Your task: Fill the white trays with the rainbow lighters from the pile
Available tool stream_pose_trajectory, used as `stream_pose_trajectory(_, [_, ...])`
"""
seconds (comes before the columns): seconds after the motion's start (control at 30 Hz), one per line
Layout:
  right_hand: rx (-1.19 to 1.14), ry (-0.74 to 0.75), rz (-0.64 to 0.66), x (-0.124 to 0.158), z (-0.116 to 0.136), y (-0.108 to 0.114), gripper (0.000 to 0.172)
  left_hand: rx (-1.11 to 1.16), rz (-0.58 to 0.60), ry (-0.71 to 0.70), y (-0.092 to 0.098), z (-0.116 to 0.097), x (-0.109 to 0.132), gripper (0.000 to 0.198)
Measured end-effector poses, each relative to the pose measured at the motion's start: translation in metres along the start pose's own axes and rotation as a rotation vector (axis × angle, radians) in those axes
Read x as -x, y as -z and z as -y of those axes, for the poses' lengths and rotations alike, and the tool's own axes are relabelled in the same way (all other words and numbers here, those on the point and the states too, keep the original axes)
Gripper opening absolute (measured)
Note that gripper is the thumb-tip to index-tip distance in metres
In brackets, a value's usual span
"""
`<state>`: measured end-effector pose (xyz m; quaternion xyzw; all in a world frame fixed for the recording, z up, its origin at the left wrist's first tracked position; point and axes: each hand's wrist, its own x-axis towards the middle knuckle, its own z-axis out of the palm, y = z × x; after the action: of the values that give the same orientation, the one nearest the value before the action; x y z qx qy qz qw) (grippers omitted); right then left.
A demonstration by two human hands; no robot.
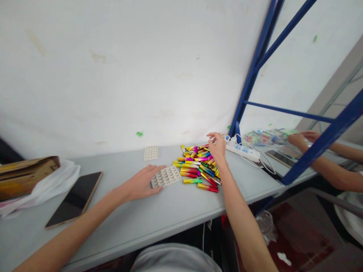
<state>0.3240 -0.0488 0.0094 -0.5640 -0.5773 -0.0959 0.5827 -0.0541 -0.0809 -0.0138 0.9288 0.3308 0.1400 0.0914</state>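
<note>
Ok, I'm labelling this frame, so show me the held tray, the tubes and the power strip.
Held tray (166, 176): head view, middle of its top face.
Tubes (199, 166): head view, near the heap's middle.
Power strip (242, 149): head view, middle of its upper face.

A: Tubes, surf. finish?
B: Glossy, metallic-looking, w/ bright highlights.
A: Cupped trays, mat'l?
B: Matt, moulded; pulp vs. plastic, can't tell fr. here.
A: Desk & wall?
B: Desk smooth, low sheen; wall matt, scuffed.
A: Other surfs.?
B: Frame: painted metal, semi-gloss. Tablet: smooth, glassy face. Power strip: smooth plastic. Carton: cardboard. Wrap beside it: thin, wrinkled, mat'l unclear.
</note>
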Motion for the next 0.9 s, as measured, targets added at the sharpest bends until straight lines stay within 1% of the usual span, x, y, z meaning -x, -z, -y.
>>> stream_pose_trajectory(0.1, [0.007, -0.005, 0.008, 0.001, -0.002, -0.001, 0.034, 0.009, -0.002, -0.021, -0.003, 0.007, -0.010, 0.075])
stream_pose_trajectory(0.2, [0.006, -0.009, 0.013, 0.001, -0.006, 0.000, 0.033, 0.022, -0.017, -0.029, -0.007, 0.012, -0.014, 0.074])
stream_pose_trajectory(0.3, [0.005, -0.005, 0.003, 0.000, -0.009, -0.001, 0.032, 0.013, -0.043, -0.021, -0.010, 0.015, -0.011, 0.075])
stream_pose_trajectory(0.43, [-0.018, 0.039, -0.014, 0.000, -0.010, -0.002, 0.036, -0.027, -0.091, 0.057, -0.009, 0.022, -0.003, 0.081])
stream_pose_trajectory(0.53, [-0.024, 0.046, -0.016, 0.000, -0.008, -0.004, 0.037, -0.040, -0.090, 0.102, -0.008, 0.027, 0.001, 0.074])
stream_pose_trajectory(0.7, [-0.061, 0.007, -0.013, 0.002, -0.006, -0.006, 0.028, -0.022, -0.085, 0.096, -0.007, 0.031, 0.002, 0.067])
stream_pose_trajectory(0.9, [-0.160, 0.001, 0.027, 0.004, -0.006, -0.008, 0.030, -0.014, -0.092, 0.104, -0.007, 0.028, 0.003, 0.067])
